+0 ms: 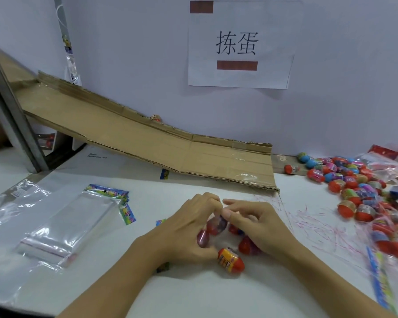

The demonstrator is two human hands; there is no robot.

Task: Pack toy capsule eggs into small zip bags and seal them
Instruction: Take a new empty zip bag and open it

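Note:
Both hands meet at the table's middle over a small clear zip bag (213,228) holding several red and purple capsule eggs. My left hand (189,228) grips the bag's left side, fingers curled at its top edge. My right hand (260,223) pinches the top edge from the right, covering more eggs (247,246). A red and yellow capsule egg (230,260) lies loose on the table just in front of the hands. A big heap of capsule eggs (354,182) spreads at the right.
A stack of empty clear zip bags (62,226) with colourful headers lies at the left, more clear plastic (7,203) beyond it. A cardboard ramp (170,148) slopes down along the back wall. Filled bags (391,239) and a colourful strip (379,281) lie at the right.

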